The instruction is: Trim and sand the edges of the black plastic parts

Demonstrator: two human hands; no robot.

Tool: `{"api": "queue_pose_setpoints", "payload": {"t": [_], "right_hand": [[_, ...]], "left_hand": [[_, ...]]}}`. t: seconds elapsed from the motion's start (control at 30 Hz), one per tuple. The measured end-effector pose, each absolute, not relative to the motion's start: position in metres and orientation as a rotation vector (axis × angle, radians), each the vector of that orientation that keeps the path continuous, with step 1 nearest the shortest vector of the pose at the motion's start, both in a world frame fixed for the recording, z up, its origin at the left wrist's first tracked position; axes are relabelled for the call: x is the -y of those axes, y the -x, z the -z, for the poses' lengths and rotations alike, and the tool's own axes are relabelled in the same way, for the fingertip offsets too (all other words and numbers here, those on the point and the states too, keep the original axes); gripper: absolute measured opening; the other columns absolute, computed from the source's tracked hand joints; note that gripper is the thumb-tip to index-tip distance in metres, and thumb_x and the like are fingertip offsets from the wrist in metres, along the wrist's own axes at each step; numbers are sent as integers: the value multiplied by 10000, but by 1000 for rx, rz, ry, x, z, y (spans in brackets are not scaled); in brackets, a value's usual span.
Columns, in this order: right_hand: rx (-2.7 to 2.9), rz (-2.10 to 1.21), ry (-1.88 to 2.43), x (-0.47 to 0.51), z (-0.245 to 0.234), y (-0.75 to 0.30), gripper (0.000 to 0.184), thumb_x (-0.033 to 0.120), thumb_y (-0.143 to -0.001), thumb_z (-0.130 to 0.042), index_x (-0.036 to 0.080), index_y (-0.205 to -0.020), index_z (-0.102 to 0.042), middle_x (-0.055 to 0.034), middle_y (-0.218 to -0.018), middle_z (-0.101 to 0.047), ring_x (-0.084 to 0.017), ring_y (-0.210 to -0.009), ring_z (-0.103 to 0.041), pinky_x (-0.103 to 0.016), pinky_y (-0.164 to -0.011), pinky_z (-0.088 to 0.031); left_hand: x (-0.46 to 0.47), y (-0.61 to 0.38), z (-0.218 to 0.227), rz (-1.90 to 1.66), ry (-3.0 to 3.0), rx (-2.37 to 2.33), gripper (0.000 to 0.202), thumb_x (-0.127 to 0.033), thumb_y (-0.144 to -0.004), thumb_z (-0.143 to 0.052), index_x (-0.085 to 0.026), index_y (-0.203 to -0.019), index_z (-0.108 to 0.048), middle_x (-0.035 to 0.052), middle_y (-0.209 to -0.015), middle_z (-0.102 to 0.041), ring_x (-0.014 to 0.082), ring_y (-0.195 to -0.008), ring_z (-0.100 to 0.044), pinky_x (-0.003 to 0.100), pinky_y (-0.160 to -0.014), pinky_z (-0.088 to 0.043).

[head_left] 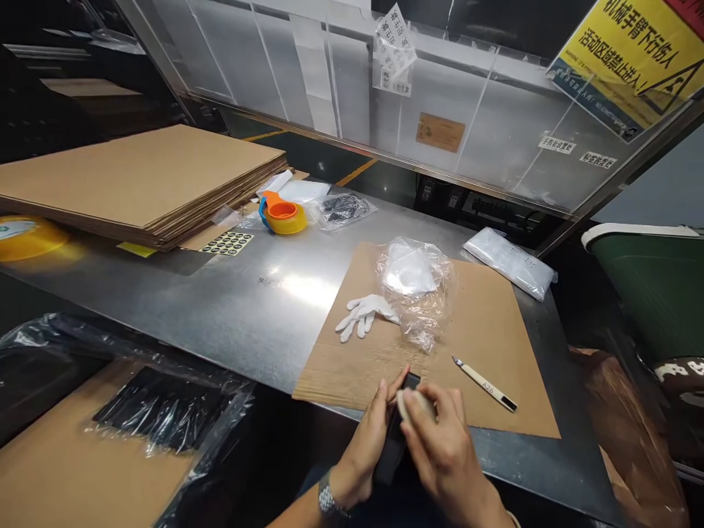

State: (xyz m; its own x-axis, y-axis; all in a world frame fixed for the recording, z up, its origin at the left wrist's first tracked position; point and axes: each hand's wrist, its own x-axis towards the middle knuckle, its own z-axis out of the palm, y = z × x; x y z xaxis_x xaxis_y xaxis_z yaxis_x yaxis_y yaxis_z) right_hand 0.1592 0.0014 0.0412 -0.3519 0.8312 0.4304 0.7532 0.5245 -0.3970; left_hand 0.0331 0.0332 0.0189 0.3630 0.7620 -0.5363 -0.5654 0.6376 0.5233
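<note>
My left hand [366,444] is closed round a long black bar-shaped piece [391,449], tilted up at the table's front edge. A pale, off-white pad [416,405] is pinched in my right hand [448,447], against or just over the black piece; the exact contact is hidden by my fingers. Just beyond my hands lies a flat cardboard sheet [484,323]. On it rest a white glove [366,314], a clear plastic bag [426,315] with white material inside, and a craft knife [484,383] marked A26, its blade pointing away to the left.
The steel table [264,315] carries a stack of cardboard sheets [148,176], an orange tape dispenser [283,214], a sticker sheet [228,243] and a packet of clear bags [510,262]. Lower left, black wrapped pieces [165,407] lie in a lined box. A translucent panel [352,81] borders the back.
</note>
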Motion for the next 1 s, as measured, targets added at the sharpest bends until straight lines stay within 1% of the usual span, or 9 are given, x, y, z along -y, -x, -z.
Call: {"api": "queue_pose_setpoints", "payload": {"t": [0.07, 0.13, 0.2, 0.33, 0.47, 0.6, 0.73, 0.87, 1.0], "right_hand": [[2175, -208, 1160, 7, -32, -151, 363, 129, -837, -472, 105, -1198, -513, -151, -1030, -467, -216, -870, -462, -381, -725, -471], [2113, -193, 1048, 16, -20, -144, 349, 173, -855, -444, 115, -1191, -517, -144, -1025, -461, -206, -839, -466, -392, -716, -473], [2066, -150, 981, 23, -9, -144, 337, 205, -871, -430, 123, -1184, -526, -143, -1036, -463, -205, -841, -477, -398, -715, -476], [2077, -160, 959, 25, 2, -165, 385, 175, -863, -448, 138, -1243, -498, -152, -1088, -478, -236, -946, -504, -394, -737, -486], [2022, -239, 1131, 20, 12, -192, 484, 108, -839, -466, 185, -1315, -431, -139, -1119, -488, -235, -986, -504, -397, -760, -485], [1869, -121, 1530, -4, 34, -218, 380, 217, -859, -514, 204, -1239, -512, -109, -1052, -543, -236, -972, -505, -424, -800, -472], [1797, -50, 1656, -36, 54, -240, 304, 313, -863, -515, 189, -1129, -594, -121, -982, -566, -264, -924, -481, -491, -775, -450], [1789, -82, 1648, -41, 38, -236, 278, 324, -873, -499, 181, -1083, -613, -132, -997, -563, -280, -967, -470, -517, -795, -433], [1796, -440, 1396, -22, -13, -206, 194, 226, -889, -483, 219, -1044, -600, -78, -982, -547, -197, -938, -531, -360, -791, -477]], "left_hand": [[-37, -35, -17, -803, -115, -771, 398, -485, -858, -438, -229, -1087, -638, 48, -947, -702, 179, -894, -626, 264, -833, -437], [-41, -35, -15, -639, 76, -661, 494, -606, -791, -451, -173, -885, -669, 33, -628, -640, 158, -578, -594, 258, -604, -464], [-44, -34, -14, -467, 229, -538, 605, -707, -719, -437, -130, -687, -612, 28, -533, -562, 132, -470, -527, 241, -510, -437], [-47, -32, -18, -431, 290, -392, 614, -697, -759, -377, -123, -605, -530, 56, -570, -562, 136, -537, -561, 233, -555, -456], [-44, -33, -24, -674, 157, -555, 341, -457, -799, -556, -122, -749, -593, 28, -621, -591, 157, -598, -604, 277, -622, -479], [-38, -33, -28, -892, -144, -894, 349, -223, -701, -712, -167, -1029, -607, 1, -708, -644, 138, -618, -602, 259, -632, -462], [-33, -28, -31, -880, -442, -1014, 264, -201, -729, -657, -123, -979, -620, 70, -896, -692, 167, -779, -622, 269, -735, -444], [-29, -21, -33, -717, -606, -982, 241, -159, -750, -560, -101, -984, -567, 100, -774, -710, 207, -771, -642, 340, -771, -438], [-23, -19, -35, -600, -539, -851, 190, -186, -751, -517, -140, -935, -492, 50, -659, -661, 199, -596, -647, 322, -609, -451]]}}
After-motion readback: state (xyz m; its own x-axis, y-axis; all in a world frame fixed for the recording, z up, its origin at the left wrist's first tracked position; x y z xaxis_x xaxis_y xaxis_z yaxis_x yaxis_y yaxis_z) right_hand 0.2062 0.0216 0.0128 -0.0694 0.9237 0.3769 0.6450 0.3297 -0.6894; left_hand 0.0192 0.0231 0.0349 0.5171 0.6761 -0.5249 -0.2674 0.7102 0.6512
